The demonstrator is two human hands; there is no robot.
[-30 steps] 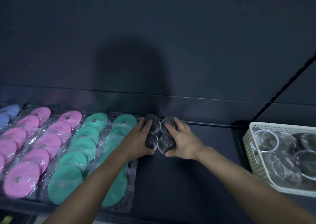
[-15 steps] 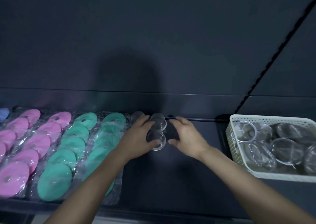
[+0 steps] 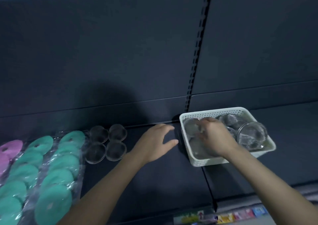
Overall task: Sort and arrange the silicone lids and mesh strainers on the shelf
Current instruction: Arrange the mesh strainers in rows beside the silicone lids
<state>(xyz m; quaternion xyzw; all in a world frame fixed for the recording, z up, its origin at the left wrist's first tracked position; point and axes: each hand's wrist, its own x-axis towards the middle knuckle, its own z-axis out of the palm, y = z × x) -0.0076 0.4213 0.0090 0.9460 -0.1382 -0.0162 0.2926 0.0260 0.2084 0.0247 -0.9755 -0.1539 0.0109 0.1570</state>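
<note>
Half a second ago both hands were cupped round the strainers beside the lids; now both have left them. Four mesh strainers (image 3: 115, 151) sit in a two-by-two block on the shelf (image 3: 154, 181), just right of the wrapped green lids (image 3: 51, 176), with pink lids (image 3: 8, 149) further left. The left hand (image 3: 158, 142) hovers over bare shelf between that block and the white basket (image 3: 215, 112), fingers spread and holding nothing. The right hand (image 3: 213, 138) has gone into the basket and lies over the loose strainers (image 3: 251, 135) there. Its fingers curl downward, but whether they grip one cannot be told.
</note>
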